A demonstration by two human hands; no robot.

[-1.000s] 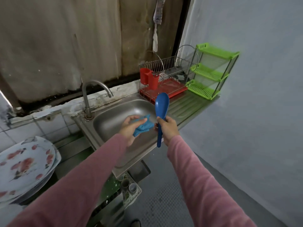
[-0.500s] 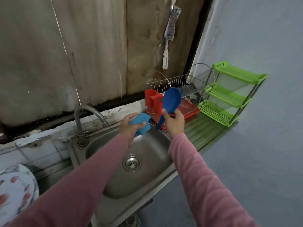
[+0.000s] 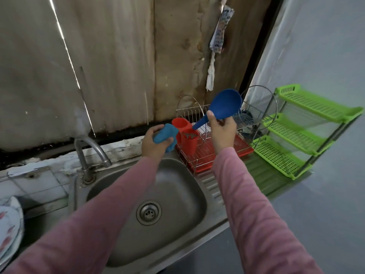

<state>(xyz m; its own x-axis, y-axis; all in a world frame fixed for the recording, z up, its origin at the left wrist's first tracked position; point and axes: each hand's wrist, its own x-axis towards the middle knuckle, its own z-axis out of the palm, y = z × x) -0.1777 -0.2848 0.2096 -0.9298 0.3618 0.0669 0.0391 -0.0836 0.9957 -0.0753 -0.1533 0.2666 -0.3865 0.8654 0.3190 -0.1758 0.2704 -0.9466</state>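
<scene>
Right hand [image 3: 223, 131] holds blue spoon [image 3: 223, 107] above red holder [image 3: 188, 141].

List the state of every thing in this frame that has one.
Blue plastic rice spoon: held in the right hand, bowl up.
Blue crumpled cloth: gripped in the left hand.
Red plastic cutlery cup: upright in the wire dish rack.
Curved metal tap: no water running.
Green three-tier plastic shelf: standing upright.

Right hand [image 3: 223, 133] grips blue spoon [image 3: 225, 106], apparently over rack [image 3: 207, 155].
</scene>
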